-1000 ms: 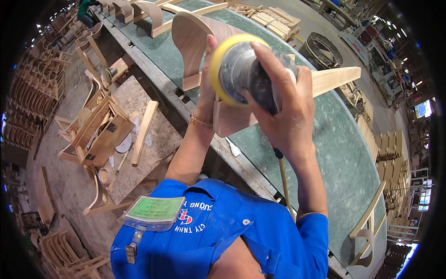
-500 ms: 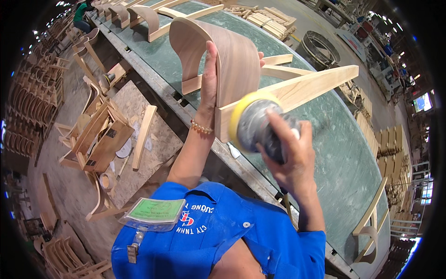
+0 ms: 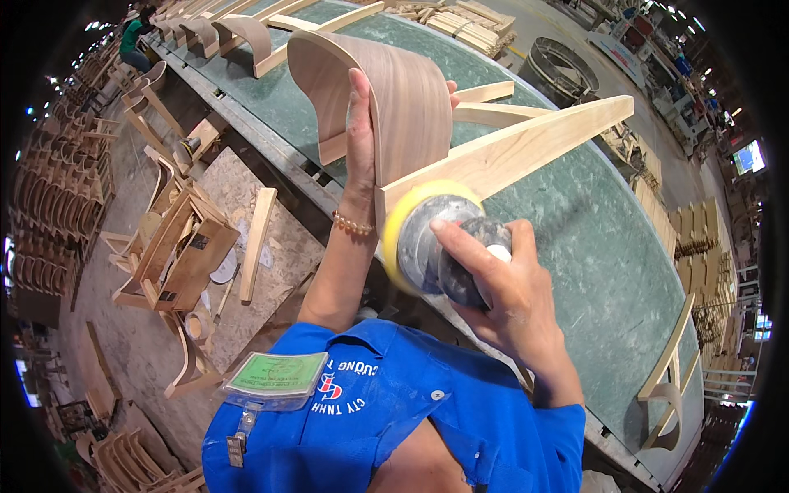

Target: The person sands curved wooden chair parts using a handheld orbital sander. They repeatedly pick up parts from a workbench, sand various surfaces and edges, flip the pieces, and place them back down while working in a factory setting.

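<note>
My left hand [image 3: 363,123] grips the curved plywood back of a wooden chair frame [image 3: 411,115] that stands tilted on the green workbench [image 3: 592,246]. My right hand [image 3: 493,287] is closed around a round orbital sander [image 3: 427,242] with a yellow pad. The pad sits against the near end of a pale wooden rail [image 3: 526,148] of the chair, just below the curved back. A beaded bracelet [image 3: 353,223] circles my left wrist.
Pale chair parts [image 3: 177,246] lie on a lower board to the left. More curved chair backs [image 3: 238,33] line the bench's far end. Stacked chair frames [image 3: 49,214] fill the far left. Another frame piece [image 3: 666,394] leans at the bench's right edge. A person in green [image 3: 131,41] works far off.
The sander has come down from in front of the chair back to the near end of the rail. The chair frame has tipped, showing more of its curved back.
</note>
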`<control>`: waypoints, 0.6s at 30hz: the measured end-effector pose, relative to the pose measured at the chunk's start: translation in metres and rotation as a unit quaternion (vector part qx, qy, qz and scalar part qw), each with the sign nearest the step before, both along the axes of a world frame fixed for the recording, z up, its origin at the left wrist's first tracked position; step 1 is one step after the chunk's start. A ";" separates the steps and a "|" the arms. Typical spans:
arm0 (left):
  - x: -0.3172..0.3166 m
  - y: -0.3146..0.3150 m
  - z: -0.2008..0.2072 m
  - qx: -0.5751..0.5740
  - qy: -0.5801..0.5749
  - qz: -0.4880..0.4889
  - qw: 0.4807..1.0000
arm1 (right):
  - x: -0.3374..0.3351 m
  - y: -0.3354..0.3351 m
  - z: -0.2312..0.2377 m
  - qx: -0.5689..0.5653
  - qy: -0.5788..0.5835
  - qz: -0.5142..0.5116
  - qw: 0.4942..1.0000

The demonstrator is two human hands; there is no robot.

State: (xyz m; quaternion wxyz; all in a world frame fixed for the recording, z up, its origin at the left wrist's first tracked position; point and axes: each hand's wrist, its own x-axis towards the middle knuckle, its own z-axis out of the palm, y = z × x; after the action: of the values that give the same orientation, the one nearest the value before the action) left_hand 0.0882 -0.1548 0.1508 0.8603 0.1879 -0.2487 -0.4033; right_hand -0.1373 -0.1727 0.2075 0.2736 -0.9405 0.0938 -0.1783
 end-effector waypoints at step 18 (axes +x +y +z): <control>-0.007 0.001 0.006 0.024 0.027 0.002 0.999 | 0.003 0.004 -0.006 -0.013 -0.005 0.006 1.000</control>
State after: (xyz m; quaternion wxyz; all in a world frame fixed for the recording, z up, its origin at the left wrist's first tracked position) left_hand 0.0810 -0.1537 0.1565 0.8629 0.1982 -0.2147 -0.4123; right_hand -0.1339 -0.1691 0.2014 0.2630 -0.9436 0.0846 -0.1823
